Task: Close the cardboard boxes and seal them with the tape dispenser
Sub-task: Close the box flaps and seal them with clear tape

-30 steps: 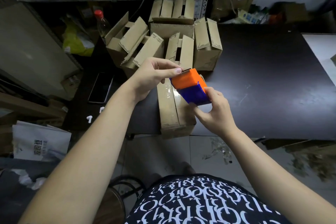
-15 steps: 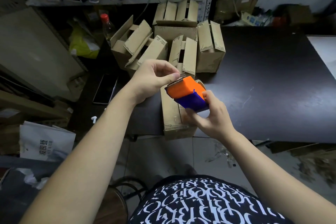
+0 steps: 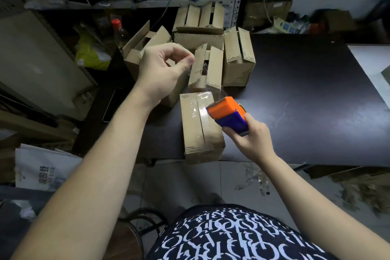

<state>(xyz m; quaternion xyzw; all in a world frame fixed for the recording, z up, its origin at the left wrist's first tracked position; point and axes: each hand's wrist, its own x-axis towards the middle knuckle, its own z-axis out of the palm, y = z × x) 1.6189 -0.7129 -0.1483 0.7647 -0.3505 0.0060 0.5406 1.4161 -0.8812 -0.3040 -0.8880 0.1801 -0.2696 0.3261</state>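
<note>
Dark tabletop (image 3: pixel 306 101), lower centre: a taped box (image 3: pixel 194 131) overhangs its front edge, seam apparently sealed. Just right of it the right hand (image 3: pixel 251 139) grips the tape dispenser (image 3: pixel 226 114) at the lid's edge. Higher up, the left hand (image 3: pixel 162 69) has left the dispenser, fingertips pinched — on tape or nothing, unclear. Open boxes (image 3: pixel 207 67) wait behind; moving room looks widest rightward.

orange-blue tape dispenser (image 3: pixel 228 115); brown boxes (image 3: pixel 200 129)
</note>
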